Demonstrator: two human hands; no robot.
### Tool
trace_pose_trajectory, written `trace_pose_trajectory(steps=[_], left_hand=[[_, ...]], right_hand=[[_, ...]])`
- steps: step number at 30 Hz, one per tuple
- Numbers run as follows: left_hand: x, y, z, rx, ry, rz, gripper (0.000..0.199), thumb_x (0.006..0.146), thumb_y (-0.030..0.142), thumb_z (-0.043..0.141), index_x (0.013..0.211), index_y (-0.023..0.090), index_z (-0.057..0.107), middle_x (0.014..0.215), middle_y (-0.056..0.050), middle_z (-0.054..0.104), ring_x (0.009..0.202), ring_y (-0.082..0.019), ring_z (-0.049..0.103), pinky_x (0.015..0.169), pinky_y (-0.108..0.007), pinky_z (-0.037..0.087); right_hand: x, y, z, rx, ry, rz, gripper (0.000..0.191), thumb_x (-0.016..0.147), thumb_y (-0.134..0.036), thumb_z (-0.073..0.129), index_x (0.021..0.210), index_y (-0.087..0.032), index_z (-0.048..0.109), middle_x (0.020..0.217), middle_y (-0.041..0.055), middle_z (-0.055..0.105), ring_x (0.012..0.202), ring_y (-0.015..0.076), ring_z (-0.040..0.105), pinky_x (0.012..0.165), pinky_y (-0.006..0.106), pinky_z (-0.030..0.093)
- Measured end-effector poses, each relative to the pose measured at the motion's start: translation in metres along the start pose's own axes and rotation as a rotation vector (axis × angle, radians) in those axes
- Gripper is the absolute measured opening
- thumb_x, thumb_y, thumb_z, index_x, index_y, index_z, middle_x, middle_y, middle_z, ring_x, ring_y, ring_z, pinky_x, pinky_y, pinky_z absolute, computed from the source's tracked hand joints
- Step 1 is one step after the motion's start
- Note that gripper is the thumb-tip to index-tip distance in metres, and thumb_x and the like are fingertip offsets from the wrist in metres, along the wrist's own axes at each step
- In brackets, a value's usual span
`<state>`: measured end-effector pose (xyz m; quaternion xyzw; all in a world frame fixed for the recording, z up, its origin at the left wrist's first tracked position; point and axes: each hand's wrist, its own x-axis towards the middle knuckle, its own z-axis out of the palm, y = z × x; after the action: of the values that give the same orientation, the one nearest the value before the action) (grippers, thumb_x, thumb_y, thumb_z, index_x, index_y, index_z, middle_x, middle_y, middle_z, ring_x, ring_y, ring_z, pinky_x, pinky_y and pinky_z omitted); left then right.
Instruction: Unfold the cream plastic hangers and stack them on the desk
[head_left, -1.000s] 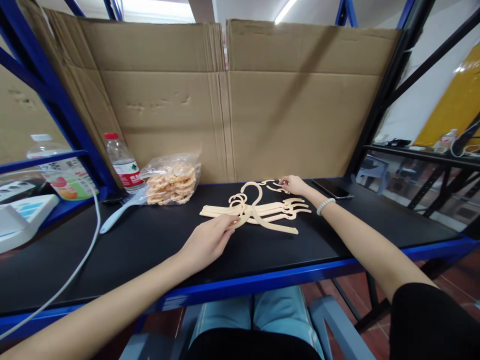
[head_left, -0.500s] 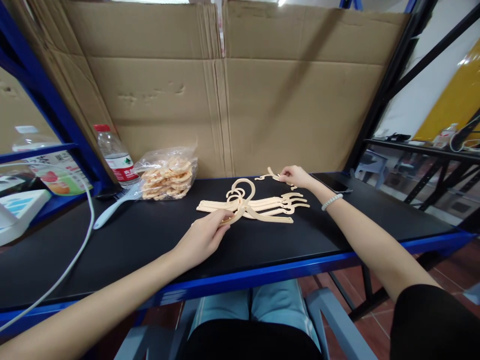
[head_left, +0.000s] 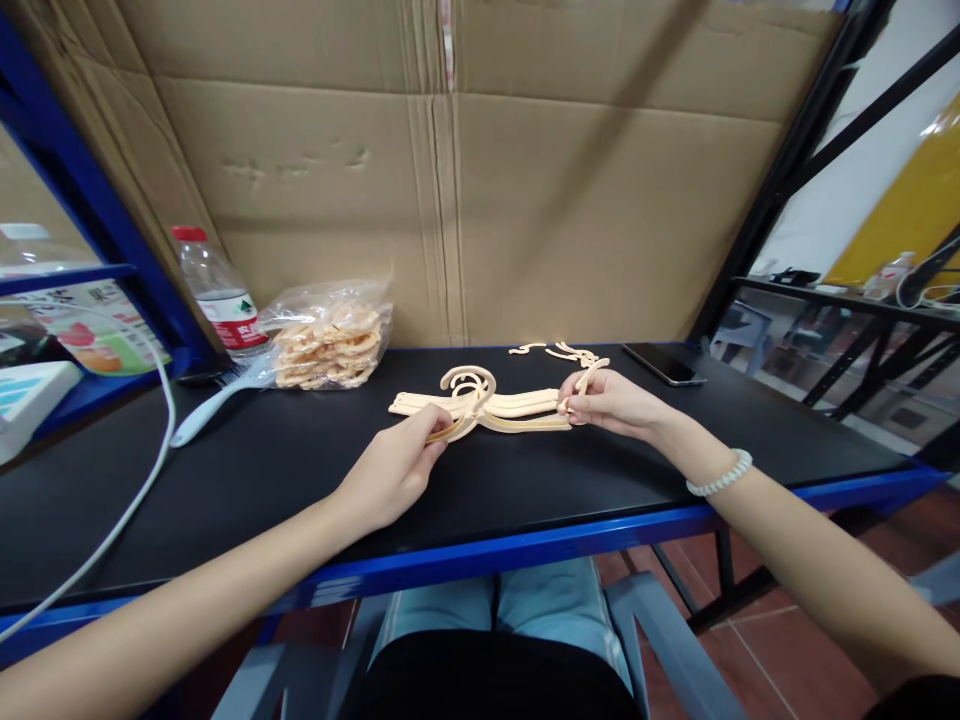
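My left hand (head_left: 401, 455) is closed on the left arm of a cream plastic clothes hanger (head_left: 521, 425), whose hook curls up at the middle. In my right hand (head_left: 619, 405), a small curved cream hook piece (head_left: 594, 371) is pinched between thumb and fingers, right by the hanger's right end. Whether the two touch is hidden by the fingers. Just behind the held hanger lie more hangers (head_left: 420, 402) of the same kind, their hooks overlapping. Several loose curved cream pieces (head_left: 574, 354) rest farther back, near the cardboard.
On the left are a clear bag of cream pieces (head_left: 330, 350), a red-capped bottle (head_left: 221, 310) and a tool with a pale blue handle (head_left: 210, 410). A white cable (head_left: 142, 500) crosses the left side. A phone (head_left: 664, 363) lies back right. Cardboard (head_left: 300, 160) walls the table's rear.
My right hand has come forward from the loose pieces at the back, bringing a small hook piece to the hanger's right end. My left hand keeps its hold. The view has tilted slightly down.
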<state>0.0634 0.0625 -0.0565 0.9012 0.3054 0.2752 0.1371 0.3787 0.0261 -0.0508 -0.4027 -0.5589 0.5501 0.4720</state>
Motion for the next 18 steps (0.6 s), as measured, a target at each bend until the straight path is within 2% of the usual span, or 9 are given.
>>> trace_pose_trajectory(steps=[4,6,9,12,18], left_hand=[[-0.0002,-0.002,-0.0002,-0.011,0.005,-0.01,0.012,0.088,0.023,0.04,0.097,0.021,0.047,0.092,-0.003,0.061,0.08,-0.019,0.059,0.072,-0.029,0.043],[-0.0005,-0.0025,-0.0003,-0.023,0.013,-0.017,0.011,0.088,0.023,0.04,0.096,0.021,0.047,0.091,-0.003,0.061,0.081,-0.019,0.059,0.073,-0.029,0.043],[-0.0007,-0.0029,-0.0002,-0.045,0.024,-0.018,0.01,0.089,0.024,0.04,0.096,0.02,0.047,0.092,-0.004,0.061,0.082,-0.019,0.059,0.073,-0.03,0.044],[-0.0004,-0.0031,0.0005,-0.046,0.028,-0.005,0.011,0.089,0.024,0.04,0.097,0.02,0.047,0.093,-0.004,0.061,0.083,-0.019,0.059,0.074,-0.03,0.044],[0.0,-0.0026,0.0008,-0.001,0.025,0.008,0.01,0.089,0.023,0.041,0.095,0.02,0.047,0.09,-0.004,0.061,0.08,-0.018,0.058,0.072,-0.029,0.044]], right_hand=[[-0.0048,-0.0033,-0.0009,0.046,-0.093,0.012,0.023,0.071,-0.026,0.08,0.074,-0.012,0.063,0.079,0.003,0.063,0.074,0.0102,0.061,0.065,0.017,0.051],[-0.0072,-0.0062,-0.0013,0.068,-0.127,0.046,0.02,0.074,-0.025,0.078,0.08,-0.012,0.064,0.092,0.0063,0.065,0.085,0.0124,0.063,0.074,0.019,0.052],[-0.0095,-0.0079,-0.0026,0.115,-0.17,0.178,0.025,0.077,-0.027,0.075,0.093,-0.013,0.062,0.113,0.0117,0.062,0.101,0.0206,0.063,0.083,0.026,0.053],[-0.0094,-0.0066,-0.0044,0.135,-0.18,0.254,0.03,0.077,-0.029,0.076,0.095,-0.012,0.059,0.109,0.0148,0.065,0.099,0.0249,0.065,0.079,0.027,0.056],[-0.0067,-0.0047,-0.0042,0.157,-0.159,0.304,0.03,0.074,-0.027,0.078,0.088,-0.012,0.056,0.105,0.0171,0.067,0.096,0.0249,0.067,0.077,0.027,0.058]])
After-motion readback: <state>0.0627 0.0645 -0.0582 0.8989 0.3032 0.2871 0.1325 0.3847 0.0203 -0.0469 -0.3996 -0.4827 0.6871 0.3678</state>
